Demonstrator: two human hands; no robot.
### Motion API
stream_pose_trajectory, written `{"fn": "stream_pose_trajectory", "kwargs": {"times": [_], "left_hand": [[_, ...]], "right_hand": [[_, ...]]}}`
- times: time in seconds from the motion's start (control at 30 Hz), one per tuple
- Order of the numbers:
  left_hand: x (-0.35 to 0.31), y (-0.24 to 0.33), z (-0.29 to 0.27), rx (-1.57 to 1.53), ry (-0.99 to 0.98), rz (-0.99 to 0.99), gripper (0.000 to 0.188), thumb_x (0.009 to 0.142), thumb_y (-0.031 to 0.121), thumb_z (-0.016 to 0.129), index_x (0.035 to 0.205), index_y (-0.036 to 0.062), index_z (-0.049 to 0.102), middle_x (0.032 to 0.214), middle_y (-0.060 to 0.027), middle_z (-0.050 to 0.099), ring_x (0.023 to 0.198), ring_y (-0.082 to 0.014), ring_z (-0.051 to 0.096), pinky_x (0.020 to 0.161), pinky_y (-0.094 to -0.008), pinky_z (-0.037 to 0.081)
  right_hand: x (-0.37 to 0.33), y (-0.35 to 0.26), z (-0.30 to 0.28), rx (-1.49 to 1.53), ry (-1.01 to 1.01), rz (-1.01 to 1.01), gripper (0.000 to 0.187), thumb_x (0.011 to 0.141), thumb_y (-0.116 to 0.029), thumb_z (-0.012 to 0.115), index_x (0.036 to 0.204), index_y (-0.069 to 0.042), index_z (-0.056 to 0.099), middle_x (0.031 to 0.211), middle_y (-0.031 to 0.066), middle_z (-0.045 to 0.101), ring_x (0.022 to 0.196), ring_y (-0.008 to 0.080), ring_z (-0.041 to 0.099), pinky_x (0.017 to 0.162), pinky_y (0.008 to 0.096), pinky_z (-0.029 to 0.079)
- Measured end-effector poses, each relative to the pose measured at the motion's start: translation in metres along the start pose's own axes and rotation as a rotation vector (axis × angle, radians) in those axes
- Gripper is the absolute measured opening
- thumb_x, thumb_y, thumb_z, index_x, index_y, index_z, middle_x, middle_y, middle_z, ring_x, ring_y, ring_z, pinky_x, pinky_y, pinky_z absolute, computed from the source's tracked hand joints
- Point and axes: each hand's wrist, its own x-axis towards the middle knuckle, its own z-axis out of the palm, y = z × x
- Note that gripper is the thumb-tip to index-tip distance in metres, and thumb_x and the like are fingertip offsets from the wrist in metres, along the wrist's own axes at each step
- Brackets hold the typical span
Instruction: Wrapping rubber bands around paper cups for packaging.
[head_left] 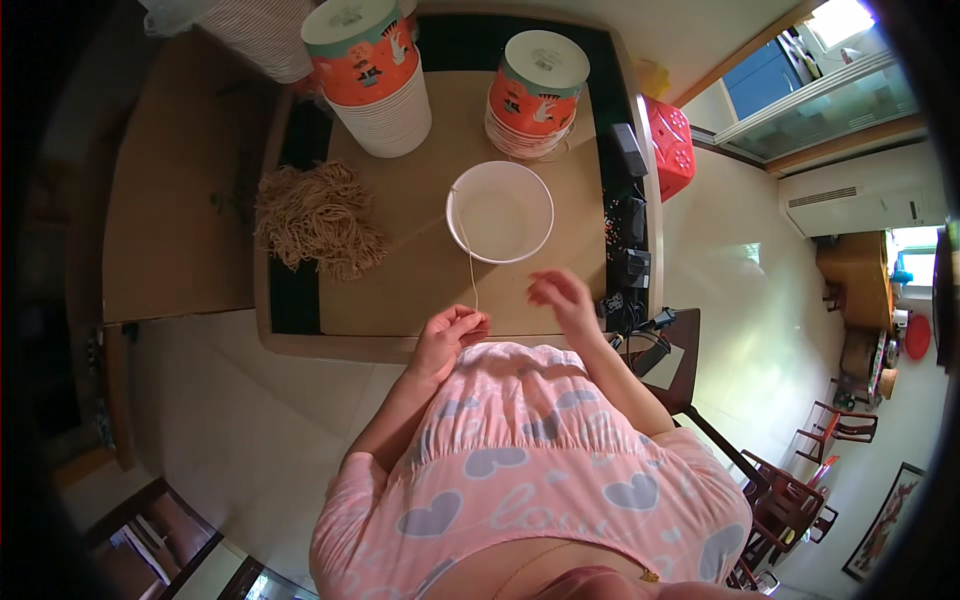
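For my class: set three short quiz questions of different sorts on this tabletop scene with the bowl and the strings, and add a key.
1. True or false: the left hand pinches a thin string that runs up to the rim of the white bowl.
2. Multiple choice: where does the bundle of tan strings lie? A) inside the bowl B) on the table, left of the bowl C) on the floor
3. Fill in: the right hand is ____ and holds nothing.

Key: 1 true; 2 B; 3 open. Behind the bowl stand two stacks of paper bowls, each upside down.
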Motion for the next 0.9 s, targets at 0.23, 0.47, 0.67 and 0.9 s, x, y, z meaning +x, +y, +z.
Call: {"fn": "stream_pose_trajectory", "kwargs": {"times": [0.23, 0.47, 0.67, 0.9], "left_hand": [[-0.011, 0.023, 0.027, -0.170, -0.217, 0.055, 0.006, 0.090, 0.006, 0.056, 0.095, 0.0023, 0.058, 0.095, -0.0121, 0.065, 0.086, -0.0180, 0.064, 0.082, -0.0306, 0.054], [-0.009, 0.017, 0.027, -0.102, -0.173, 0.134, 0.007, 0.091, 0.006, 0.055, 0.097, 0.0031, 0.060, 0.098, -0.0123, 0.065, 0.092, -0.0200, 0.064, 0.088, -0.0319, 0.052], [0.008, 0.013, 0.046, -0.285, -0.246, 0.119, 0.009, 0.091, 0.007, 0.056, 0.098, 0.0021, 0.061, 0.099, -0.0113, 0.066, 0.090, -0.0175, 0.064, 0.087, -0.0291, 0.052], [0.022, 0.007, 0.041, -0.212, -0.187, 0.165, 0.009, 0.091, 0.007, 0.056, 0.097, 0.0023, 0.061, 0.096, -0.0097, 0.066, 0.090, -0.0156, 0.064, 0.086, -0.0275, 0.052]], "right_hand": [[-0.013, -0.001, 0.028, -0.292, -0.389, 0.206, 0.017, 0.092, -0.005, 0.054, 0.106, 0.003, 0.057, 0.086, 0.0078, 0.064, 0.081, 0.0128, 0.063, 0.073, 0.0257, 0.052], [-0.014, -0.017, 0.018, -0.218, -0.400, 0.366, 0.026, 0.094, -0.007, 0.051, 0.119, -0.001, 0.054, 0.082, 0.0079, 0.067, 0.073, 0.0123, 0.064, 0.065, 0.0256, 0.053], [-0.014, 0.012, 0.028, -0.060, -0.230, 0.293, 0.030, 0.093, -0.008, 0.054, 0.121, 0.003, 0.054, 0.087, 0.0080, 0.066, 0.078, 0.0122, 0.063, 0.072, 0.0261, 0.054], [-0.002, -0.003, 0.017, 0.080, 0.027, 0.401, 0.031, 0.096, -0.023, 0.052, 0.121, -0.005, 0.054, 0.101, 0.0103, 0.064, 0.090, 0.0198, 0.065, 0.079, 0.0306, 0.053]]}}
